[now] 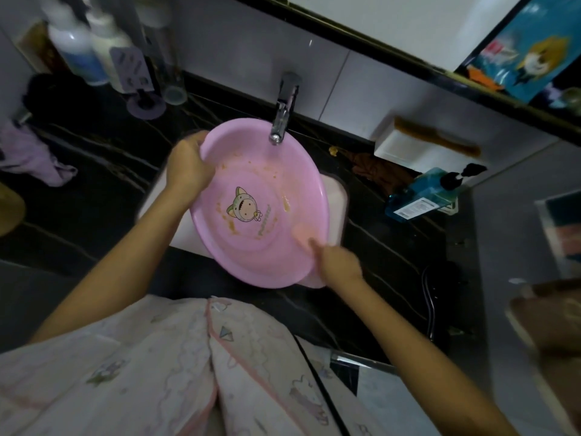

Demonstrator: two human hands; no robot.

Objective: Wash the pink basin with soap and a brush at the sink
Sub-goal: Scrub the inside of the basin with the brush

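Note:
The pink basin with a cartoon figure printed on its bottom tilts over the white sink, under the chrome faucet. Orange-brown specks of dirt cling to its inside. My left hand grips the basin's left rim, thumb inside. My right hand is at the lower right rim, blurred by motion. A pale orange-pink blur lies just past its fingertips on the inside wall; I cannot tell whether that is fingers or something held. No water runs from the faucet.
A blue pump bottle lies on the black marble counter right of the sink, with a brown cloth and a white box bearing a brown comb behind it. White bottles stand at the far left, beside a purple cloth.

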